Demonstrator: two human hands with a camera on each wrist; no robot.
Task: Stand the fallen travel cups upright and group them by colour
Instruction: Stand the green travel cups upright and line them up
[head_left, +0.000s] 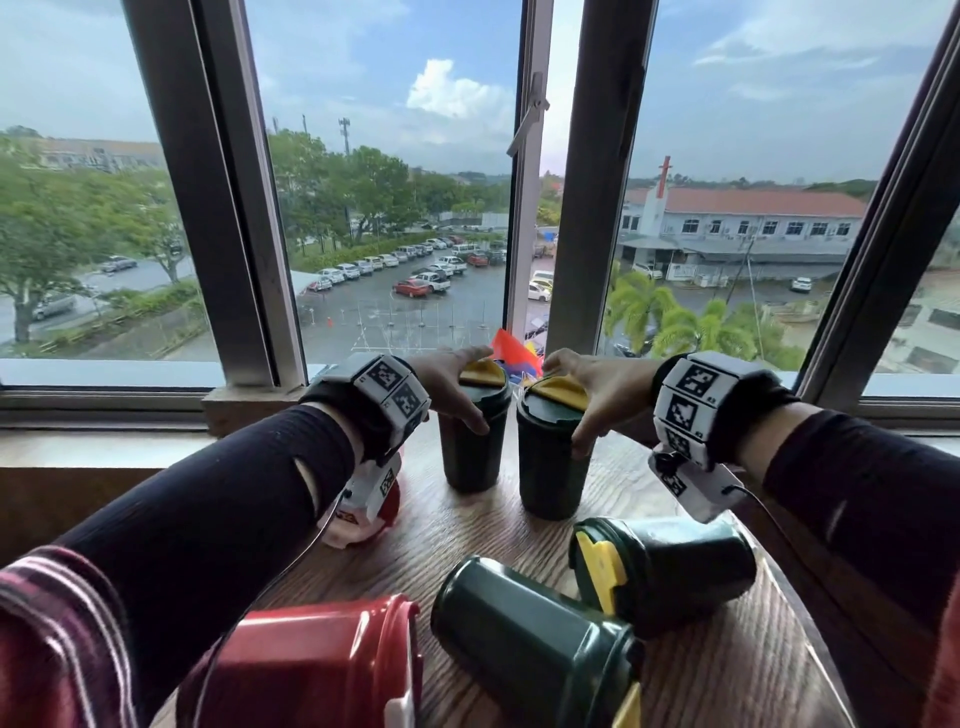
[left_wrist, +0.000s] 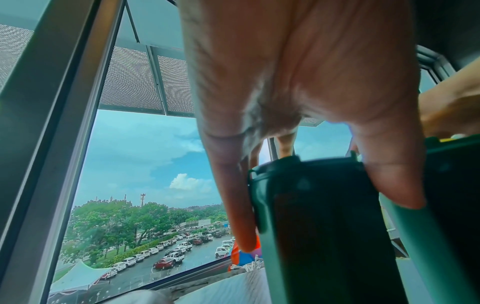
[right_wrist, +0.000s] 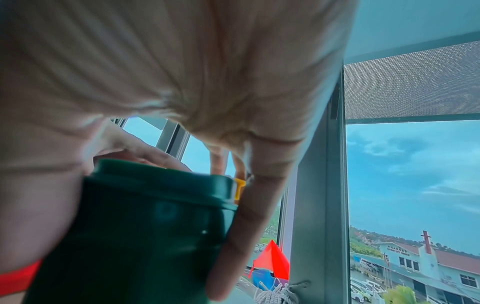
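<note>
Two dark green travel cups with yellow lid tabs stand upright side by side at the back of the wooden table (head_left: 701, 675). My left hand (head_left: 449, 382) grips the left cup (head_left: 471, 447) from above round its lid. My right hand (head_left: 589, 400) grips the right cup (head_left: 551, 467) the same way. The wrist views show each hand's fingers curled down the sides of its cup (left_wrist: 324, 226) (right_wrist: 145, 226). Two more green cups lie on their sides nearer me (head_left: 670, 566) (head_left: 535, 644). A red cup (head_left: 322, 670) lies at front left.
A red and white cup (head_left: 363, 514) lies partly hidden under my left wrist. The window sill (head_left: 104, 447) and metal window frame (head_left: 582, 208) run right behind the upright cups. Coloured flags (head_left: 514, 356) show just outside the glass.
</note>
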